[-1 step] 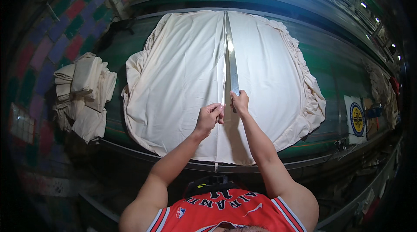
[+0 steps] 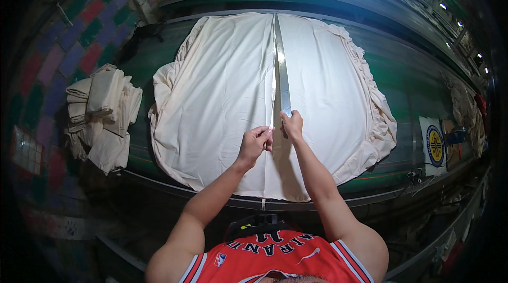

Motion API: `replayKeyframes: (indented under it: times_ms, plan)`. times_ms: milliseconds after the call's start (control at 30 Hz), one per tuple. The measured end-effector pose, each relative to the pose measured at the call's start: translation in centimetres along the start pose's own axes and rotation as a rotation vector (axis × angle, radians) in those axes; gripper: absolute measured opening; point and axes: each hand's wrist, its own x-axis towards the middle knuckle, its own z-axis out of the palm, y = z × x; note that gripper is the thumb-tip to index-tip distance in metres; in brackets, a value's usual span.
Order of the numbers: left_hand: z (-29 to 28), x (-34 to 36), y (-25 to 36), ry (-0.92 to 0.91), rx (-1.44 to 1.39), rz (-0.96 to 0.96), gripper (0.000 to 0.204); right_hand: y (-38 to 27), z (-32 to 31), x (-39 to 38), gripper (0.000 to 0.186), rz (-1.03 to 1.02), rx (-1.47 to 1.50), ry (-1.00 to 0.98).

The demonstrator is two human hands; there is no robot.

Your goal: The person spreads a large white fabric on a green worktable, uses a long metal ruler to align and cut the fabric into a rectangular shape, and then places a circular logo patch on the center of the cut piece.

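Observation:
A large cream cloth (image 2: 222, 82) with gathered, ruffled side edges lies spread over the green table. Along its middle runs a long metal straightedge (image 2: 283, 76), raised at the near end and casting a shadow on the cloth. My right hand (image 2: 293, 123) is closed around that near end. Just left of it, my left hand (image 2: 255, 145) pinches a narrow white strip (image 2: 272, 111) that stretches away beside the straightedge toward the far edge. I cannot tell whether this strip is a separate tape or part of the cloth.
A pile of folded cream cloth (image 2: 103, 116) sits at the table's left end. On the right are a white sheet with a round blue-and-yellow emblem (image 2: 435, 144) and a small dark object with a cable (image 2: 415, 176). The green table (image 2: 391, 84) has a metal front edge.

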Motion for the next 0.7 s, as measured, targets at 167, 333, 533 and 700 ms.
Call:
replayKeyframes:
  times_ms: [167,333,533,700]
  plan:
    - [0.0,0.2,0.6,0.027,-0.007,0.027,0.026,-0.4,-0.5,-2.9,0.039,0.009,0.068,-0.039]
    - [0.5,0.0,0.8,-0.004,-0.042,0.042,0.023,0.7,-1.3,-5.5,0.032,0.061,0.242,-0.124]
    - [1.7,-2.5,1.5,-0.094,0.025,0.065,0.021,0.3,-1.2,-2.9,0.031,-0.006,0.229,-0.124]
    - [1.7,-5.0,1.9,-0.137,0.084,0.102,0.020,-0.3,-1.0,-1.9,0.026,0.060,0.287,-0.141]
